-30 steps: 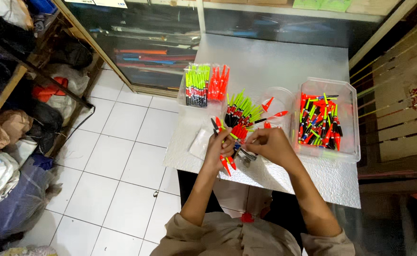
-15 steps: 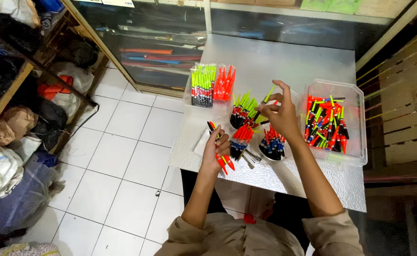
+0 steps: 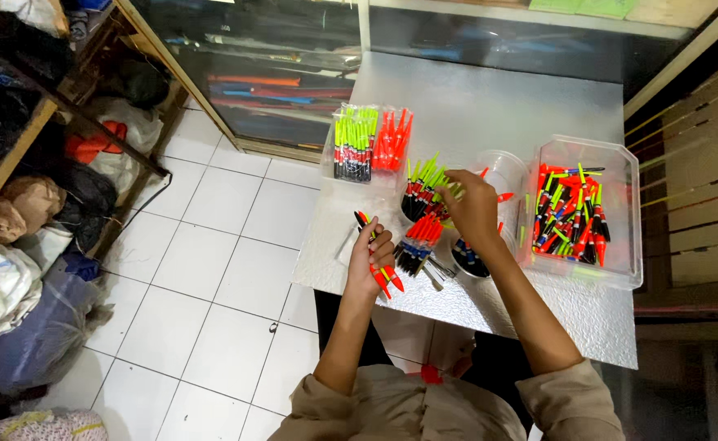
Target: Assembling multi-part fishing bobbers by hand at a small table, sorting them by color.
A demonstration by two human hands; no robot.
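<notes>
Floats filled the small silver table (image 3: 490,106): slim fishing floats in red, neon green and black, sorted into bundles and boxes. The left hand (image 3: 369,263) sat near the table's seven o'clock edge, fingers curled shut around a few red-and-yellow floats (image 3: 387,278) whose tips poked out both above and below the fist. The right hand (image 3: 472,208) reached toward the table's centre, fingers bent down over a green-tipped bundle (image 3: 423,189) standing upright there; whether it pinched a float or only touched the tips could not be told. Just at five o'clock from the left hand lay a red-tipped bundle (image 3: 418,243) with dark stems, close beside the fist but apart from it. A round clear cup (image 3: 502,170) stood at one o'clock from the right hand. At three o'clock on the table sat a clear plastic tub (image 3: 624,212) holding loose floats in mixed colours. Toward eleven o'clock lay a flat clear pack (image 3: 369,140) with a green row beside a red row. White floor tiles (image 3: 204,269) spread out at nine o'clock.
</notes>
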